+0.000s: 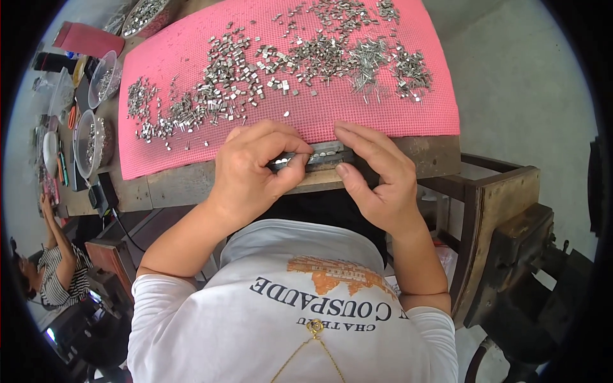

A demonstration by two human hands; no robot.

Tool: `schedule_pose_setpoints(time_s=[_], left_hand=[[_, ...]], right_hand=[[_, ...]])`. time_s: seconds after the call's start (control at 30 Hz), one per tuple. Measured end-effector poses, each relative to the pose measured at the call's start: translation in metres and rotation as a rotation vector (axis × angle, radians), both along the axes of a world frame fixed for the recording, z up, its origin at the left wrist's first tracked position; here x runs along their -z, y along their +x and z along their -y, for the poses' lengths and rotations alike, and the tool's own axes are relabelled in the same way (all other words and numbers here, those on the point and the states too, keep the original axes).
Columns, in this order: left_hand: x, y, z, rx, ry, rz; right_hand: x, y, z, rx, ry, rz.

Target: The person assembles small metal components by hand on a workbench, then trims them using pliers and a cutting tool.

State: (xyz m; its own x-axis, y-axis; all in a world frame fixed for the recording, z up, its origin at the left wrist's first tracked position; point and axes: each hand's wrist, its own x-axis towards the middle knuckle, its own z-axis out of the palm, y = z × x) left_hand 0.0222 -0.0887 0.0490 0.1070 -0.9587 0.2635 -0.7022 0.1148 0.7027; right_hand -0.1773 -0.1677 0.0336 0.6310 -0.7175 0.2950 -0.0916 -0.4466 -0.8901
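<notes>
A dark, narrow metal holder (327, 163) lies along the front edge of the table, with a row of small shiny metal pieces (325, 154) set in it. My right hand (385, 167) grips its right end, thumb on the near side and fingers on the far side. My left hand (258, 159) is over its left part, with thumb and fingertips pinched together at the row. Whatever is between those fingertips is too small to make out. Beyond both hands, many small silver metal pieces (233, 70) are scattered in heaps on a pink textured mat (281, 121).
Thin metal pins (367, 64) lie heaped at the mat's right. Clear plastic tubs (86, 150) of metal parts stand left, near orange-handled scissors (71, 116) and a black box with a cable (107, 190). Another person (60, 268) sits far left. A dark machine (511, 249) stands right.
</notes>
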Motion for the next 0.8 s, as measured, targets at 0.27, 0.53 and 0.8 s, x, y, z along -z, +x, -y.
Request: schedule_pose_setpoints(time_s=[0.27, 0.53, 0.8], left_hand=[[-0.001, -0.005, -0.002, 0.002, -0.116, 0.206], [-0.008, -0.015, -0.007, 0.082, -0.248, 0.631], [-0.009, 0.013, -0.026, 0.045, -0.128, 0.479]], right_hand=[[0.005, 0.0, 0.0, 0.04, -0.035, 0.069], [0.013, -0.003, -0.001, 0.064, -0.013, 0.098], [0.008, 0.01, -0.001, 0.055, -0.015, 0.17]])
